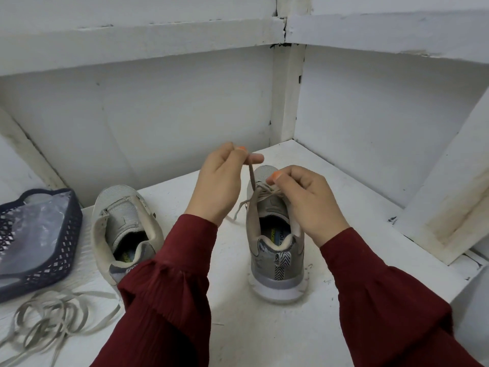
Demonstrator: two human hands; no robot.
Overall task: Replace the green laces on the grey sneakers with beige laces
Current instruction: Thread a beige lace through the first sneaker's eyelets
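Dark-red sleeves point(164, 300) filled the bottom of the view, both forearms reaching forward over the white shelf point(232, 327). Beyond them a beige lace point(251, 178) ran up from the eyelets of the right-hand sneaker point(275, 263), which stood heel toward the camera. The left hand point(217, 184) pinched that lace between thumb and fingertips and held it taut above the toe. The right hand point(307, 197), fingers curled, pinched the crossed lacing at the tongue. A free tail of the lace hung off the shoe's left side.

By my reading this shoe was partly relaced, with its upper eyelets still to thread. The left-hand sneaker point(124, 229) stood well apart with its eyelets bare, so it had all its lacing left. Near it a loose heap of laces point(53, 319) lay at the shelf's front; I could not tell their colour for certain. Just behind the heap sat a dark mesh basket point(71, 234) holding a plastic bag point(34, 223).

White walls point(185, 107) closed in behind and to the right, so open room lay mainly between the shoes and toward the front edge.
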